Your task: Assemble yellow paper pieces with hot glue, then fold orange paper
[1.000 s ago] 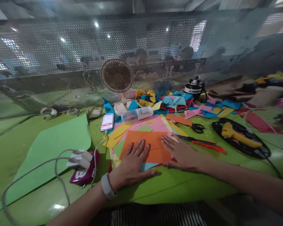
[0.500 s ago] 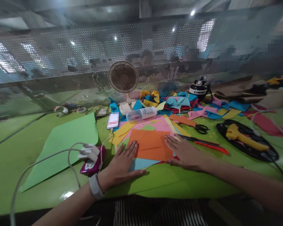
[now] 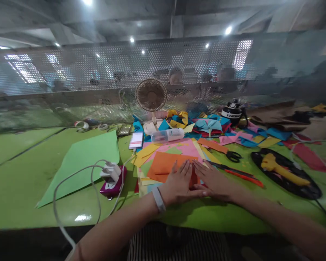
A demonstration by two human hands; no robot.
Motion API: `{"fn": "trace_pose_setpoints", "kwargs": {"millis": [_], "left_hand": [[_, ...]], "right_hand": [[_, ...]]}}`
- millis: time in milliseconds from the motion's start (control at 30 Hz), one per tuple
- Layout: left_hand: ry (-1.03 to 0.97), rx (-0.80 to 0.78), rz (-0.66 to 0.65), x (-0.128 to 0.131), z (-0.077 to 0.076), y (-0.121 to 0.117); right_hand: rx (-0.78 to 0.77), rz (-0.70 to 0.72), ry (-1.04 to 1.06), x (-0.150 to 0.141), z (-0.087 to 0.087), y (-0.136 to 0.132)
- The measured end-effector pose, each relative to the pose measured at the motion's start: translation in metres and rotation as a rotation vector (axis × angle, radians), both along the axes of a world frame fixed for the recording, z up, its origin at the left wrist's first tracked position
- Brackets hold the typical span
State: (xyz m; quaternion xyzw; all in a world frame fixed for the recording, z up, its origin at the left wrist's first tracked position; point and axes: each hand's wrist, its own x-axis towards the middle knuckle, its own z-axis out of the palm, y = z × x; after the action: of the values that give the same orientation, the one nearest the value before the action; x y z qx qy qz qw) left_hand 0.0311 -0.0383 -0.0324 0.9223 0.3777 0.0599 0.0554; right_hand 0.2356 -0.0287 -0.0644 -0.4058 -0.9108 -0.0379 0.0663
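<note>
An orange sheet of paper (image 3: 163,164) lies on a stack of coloured papers in front of me, with a slit or fold line near its lower left. My left hand (image 3: 180,183) rests flat on its right part, fingers stretched out. Beside it, my right hand (image 3: 213,183) lies flat at the sheet's right edge, and the two hands touch or overlap at the thumbs. Under the orange sheet, pink paper (image 3: 176,147) and yellow paper (image 3: 143,155) show. The sheet's lower right corner is hidden by my hands.
Right of my hands lie a red-and-black cutter (image 3: 243,176), black scissors (image 3: 233,156) and a yellow glue gun (image 3: 284,170) on a black tray (image 3: 256,156). At left are a green sheet (image 3: 84,156) and a purple power strip (image 3: 111,188) with cables. Behind stand a bottle (image 3: 167,135) and a fan (image 3: 151,95).
My left hand has slid right across the orange sheet, from its left edge to beside my right hand. The sheet's left part is now uncovered and slightly turned. The camera view has shifted.
</note>
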Motion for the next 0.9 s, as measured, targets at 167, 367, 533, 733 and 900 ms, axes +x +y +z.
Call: {"fn": "trace_pose_setpoints", "kwargs": {"millis": [167,367,533,733,900], "left_hand": [[0.015,-0.030,-0.020,-0.012,-0.009,0.002],[0.132,-0.048,0.099,-0.067,0.000,-0.005],[0.182,0.003,0.184,-0.107,-0.002,-0.012],[0.098,0.071,0.202,-0.110,0.013,-0.004],[-0.119,0.161,0.159,-0.086,0.030,0.017]], "right_hand": [[-0.013,0.003,-0.016,0.000,0.004,-0.003],[-0.047,-0.011,-0.010,-0.001,0.009,-0.004],[-0.047,0.005,-0.003,0.001,0.005,-0.002],[0.105,0.023,0.098,-0.007,0.014,0.008],[0.188,0.142,0.167,-0.035,0.025,0.020]]}}
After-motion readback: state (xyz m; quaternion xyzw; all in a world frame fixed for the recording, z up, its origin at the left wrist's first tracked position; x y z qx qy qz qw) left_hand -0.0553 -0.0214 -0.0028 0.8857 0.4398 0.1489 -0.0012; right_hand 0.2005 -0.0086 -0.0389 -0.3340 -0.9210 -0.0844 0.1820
